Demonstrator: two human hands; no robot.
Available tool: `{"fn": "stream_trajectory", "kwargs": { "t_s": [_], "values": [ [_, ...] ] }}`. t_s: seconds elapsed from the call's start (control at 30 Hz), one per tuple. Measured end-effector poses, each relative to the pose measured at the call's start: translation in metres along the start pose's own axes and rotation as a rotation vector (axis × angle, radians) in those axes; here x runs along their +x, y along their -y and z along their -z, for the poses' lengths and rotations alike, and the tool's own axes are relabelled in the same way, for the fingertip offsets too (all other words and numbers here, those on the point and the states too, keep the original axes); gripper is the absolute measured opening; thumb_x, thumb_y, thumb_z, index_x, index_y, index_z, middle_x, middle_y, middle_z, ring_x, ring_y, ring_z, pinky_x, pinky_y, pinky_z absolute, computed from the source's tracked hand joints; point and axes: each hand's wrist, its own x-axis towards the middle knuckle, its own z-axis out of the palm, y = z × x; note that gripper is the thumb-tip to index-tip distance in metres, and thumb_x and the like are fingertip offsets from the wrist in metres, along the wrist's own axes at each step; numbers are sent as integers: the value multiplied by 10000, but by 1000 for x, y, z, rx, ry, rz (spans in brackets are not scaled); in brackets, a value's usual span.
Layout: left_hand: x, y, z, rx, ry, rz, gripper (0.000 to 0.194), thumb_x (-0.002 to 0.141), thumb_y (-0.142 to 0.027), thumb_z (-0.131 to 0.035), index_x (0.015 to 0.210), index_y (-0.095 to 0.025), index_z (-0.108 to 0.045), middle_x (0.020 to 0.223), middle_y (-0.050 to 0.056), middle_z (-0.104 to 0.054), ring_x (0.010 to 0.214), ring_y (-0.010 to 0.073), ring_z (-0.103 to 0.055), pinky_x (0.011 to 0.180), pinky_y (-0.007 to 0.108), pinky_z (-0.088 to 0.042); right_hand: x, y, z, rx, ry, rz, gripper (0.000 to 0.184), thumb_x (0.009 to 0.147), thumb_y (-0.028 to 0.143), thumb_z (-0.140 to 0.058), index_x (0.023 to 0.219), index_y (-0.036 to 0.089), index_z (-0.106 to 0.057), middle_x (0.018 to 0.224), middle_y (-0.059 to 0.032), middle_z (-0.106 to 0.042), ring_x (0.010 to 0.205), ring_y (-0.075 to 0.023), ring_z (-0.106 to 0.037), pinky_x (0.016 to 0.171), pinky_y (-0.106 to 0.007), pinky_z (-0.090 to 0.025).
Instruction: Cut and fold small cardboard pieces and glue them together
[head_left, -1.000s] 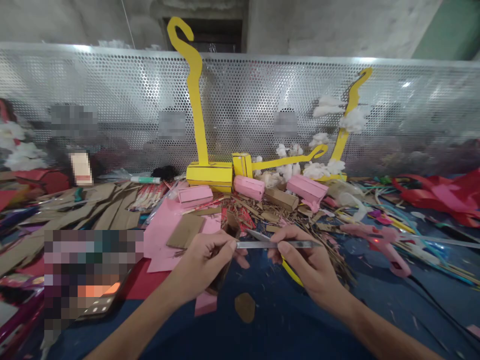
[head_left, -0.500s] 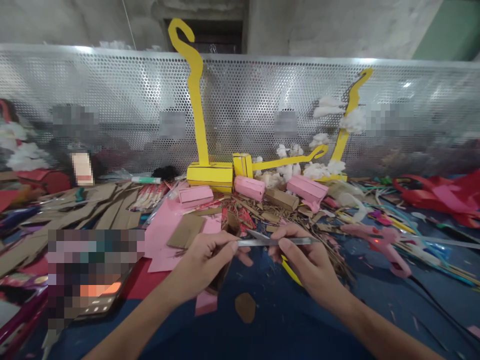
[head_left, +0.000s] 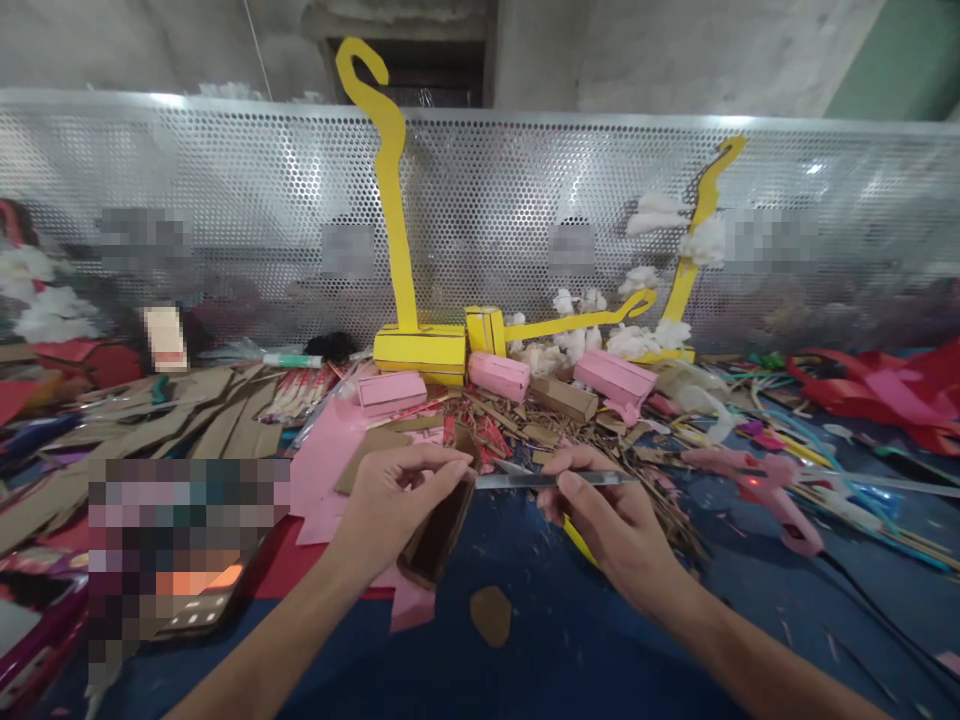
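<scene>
My right hand point(head_left: 604, 510) is closed on a thin metal blade point(head_left: 510, 482), held level and pointing left. A second pointed blade point(head_left: 513, 468) crosses it near my fingertips; whether the two are joined like scissors I cannot tell. Below these fingers shows a curved yellow strip point(head_left: 581, 543), partly hidden. My left hand point(head_left: 409, 500) has thumb and fingers pinched together beside the blade's left end; what they pinch is not visible. Under that hand lies a narrow open brown cardboard box point(head_left: 436, 535), tilted over pink paper point(head_left: 412, 608). A rounded cardboard piece point(head_left: 491, 614) rests in front.
A pink glue gun point(head_left: 776, 490) with a lit red light and black cord lies right. Behind stand yellow hooked cardboard shapes point(head_left: 395, 230), several pink boxes point(head_left: 391, 392) and cardboard scraps point(head_left: 555, 430). Cardboard strips point(head_left: 187, 410) spread leftward. A perforated metal panel point(head_left: 480, 200) closes the back.
My left hand has shifted left and slightly up, away from the blade's end, with its fingers drawn in. More of the brown box shows beneath it. My right hand has barely moved.
</scene>
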Motion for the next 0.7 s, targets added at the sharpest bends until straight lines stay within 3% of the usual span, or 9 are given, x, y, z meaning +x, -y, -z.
{"fn": "stream_trajectory", "kwargs": {
  "t_s": [0.1,0.23,0.5,0.7],
  "values": [
    [3,-2,2,-42,-63,17,178,804,-357,-734,790,-184,-776,835,60,-775,806,207,-690,712,286,-532,1,-1,0,13,-11,-4,167,972,395,-605,1008,236,-641,758,-11,-651,712,-171,-585,657,-294,-467],
    [7,0,7,-71,-123,19,263,887,-387,-646,741,-178,-712,712,17,-689,709,142,-625,685,236,-499,4,-1,1,31,-61,13,140,970,370,-614,1000,238,-648,756,1,-648,698,-150,-571,645,-267,-447],
    [12,9,11,-81,-177,106,257,889,-392,-631,980,-188,-757,754,18,-678,544,95,-486,448,208,-328,10,1,3,-25,-176,-14,205,936,416,-643,945,211,-646,707,4,-628,655,-147,-556,603,-251,-428],
    [15,19,15,-75,-230,178,339,822,-458,-713,999,-172,-755,535,-41,-565,426,75,-395,387,194,-267,11,0,1,-173,-121,-95,313,923,501,-625,831,201,-619,639,19,-578,582,-144,-528,577,-268,-417]
  ]
}}
